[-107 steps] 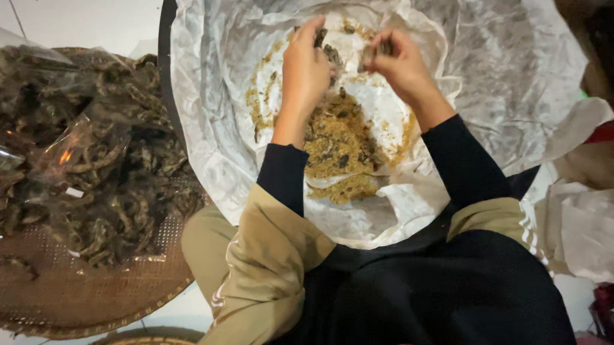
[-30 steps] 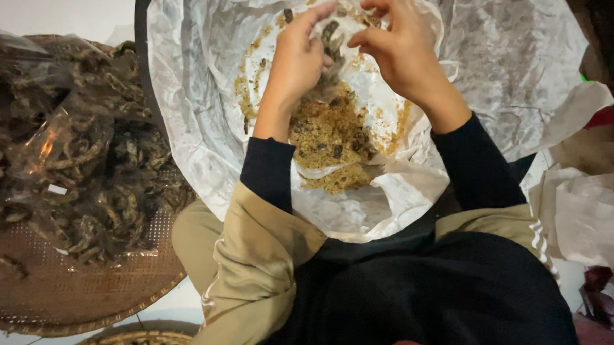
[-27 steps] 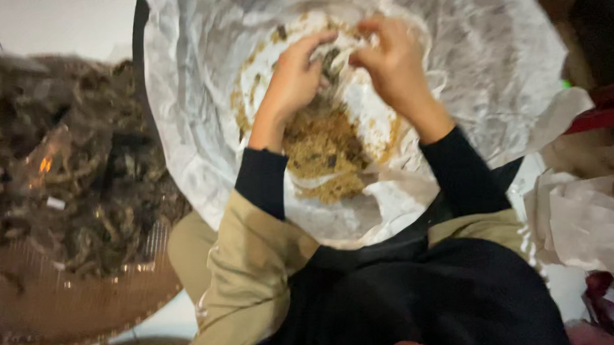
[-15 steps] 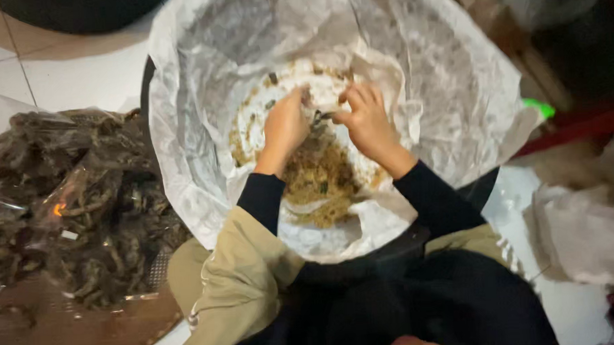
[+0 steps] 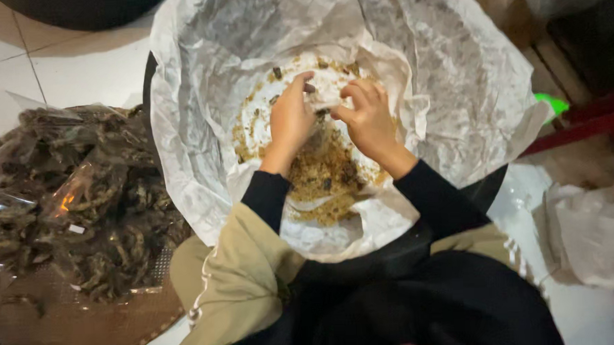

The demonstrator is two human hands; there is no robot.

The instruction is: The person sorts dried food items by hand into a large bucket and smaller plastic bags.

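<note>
Between both hands (image 5: 329, 117), small dark piece (image 5: 320, 113), orientation unclear

head cam | steep downward look (near-vertical) | close over lap and paper-lined basin (image 5: 204, 149)

Both hands (image 5: 329, 117) over paper-lined basin (image 5: 204, 162)

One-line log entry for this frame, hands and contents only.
left hand: pinching dark piece | right hand: pinching same piece | below: yellow-brown crumbs on white paper liner
</note>
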